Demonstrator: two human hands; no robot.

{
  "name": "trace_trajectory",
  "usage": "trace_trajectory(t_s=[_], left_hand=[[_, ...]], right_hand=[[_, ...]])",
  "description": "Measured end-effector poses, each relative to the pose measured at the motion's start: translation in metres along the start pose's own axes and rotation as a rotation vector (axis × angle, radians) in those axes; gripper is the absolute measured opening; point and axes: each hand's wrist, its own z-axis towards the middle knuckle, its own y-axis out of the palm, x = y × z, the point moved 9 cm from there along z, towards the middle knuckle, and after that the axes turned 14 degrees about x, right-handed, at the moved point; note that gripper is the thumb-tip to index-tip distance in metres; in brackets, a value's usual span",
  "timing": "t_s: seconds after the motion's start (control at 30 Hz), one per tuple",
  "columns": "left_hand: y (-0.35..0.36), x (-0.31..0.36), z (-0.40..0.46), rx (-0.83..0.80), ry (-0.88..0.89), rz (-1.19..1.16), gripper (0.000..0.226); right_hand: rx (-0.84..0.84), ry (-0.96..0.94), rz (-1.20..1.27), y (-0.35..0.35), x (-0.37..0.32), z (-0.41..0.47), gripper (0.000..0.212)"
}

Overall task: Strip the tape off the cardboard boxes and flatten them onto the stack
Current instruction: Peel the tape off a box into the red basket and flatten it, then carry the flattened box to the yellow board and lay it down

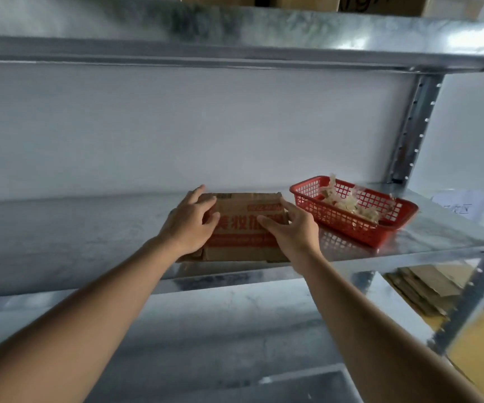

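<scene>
A flattened brown cardboard box (pixel 243 228) with red print lies on the metal shelf (pixel 89 237) in front of me. My left hand (pixel 191 221) rests on its left side with fingers loosely spread over the top. My right hand (pixel 291 228) lies on its right side, fingers straight and pointing inward across the print. A red plastic basket (pixel 360 225) holding crumpled strips of tape (pixel 348 203) stands just right of the box.
An upper shelf (pixel 235 33) with boxes on it hangs overhead. A perforated steel upright (pixel 412 129) stands at the back right. Flattened cardboard pieces (pixel 426 286) lie lower down at the right, beyond the shelf edge. A lower shelf (pixel 220 330) is beneath my arms.
</scene>
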Motion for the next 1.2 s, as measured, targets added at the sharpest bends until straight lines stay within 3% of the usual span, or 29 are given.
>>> trace_trajectory(t_s=[0.2,0.43,0.5,0.73,0.9,1.2], left_hand=[[0.002,0.014,-0.040,-0.125,0.141,0.039,0.056],[0.018,0.081,-0.074,-0.228,0.271,-0.029,0.057],[0.028,0.107,-0.085,-0.261,0.319,-0.053,0.057],[0.078,0.204,-0.128,-0.343,0.459,-0.111,0.057],[0.123,0.294,-0.171,-0.407,0.574,-0.123,0.056],[0.221,0.462,-0.235,-0.507,0.587,-0.175,0.058]], right_hand=[[0.144,0.092,-0.091,-0.049,0.018,-0.063,0.054],[0.305,0.144,-0.148,-0.137,0.037,-0.114,0.061],[0.343,0.151,-0.168,-0.165,0.037,-0.129,0.052],[0.460,0.262,-0.168,-0.267,0.082,-0.169,0.074],[0.528,0.321,-0.227,-0.360,0.118,-0.196,0.073],[0.550,0.406,-0.243,-0.526,0.206,-0.196,0.075]])
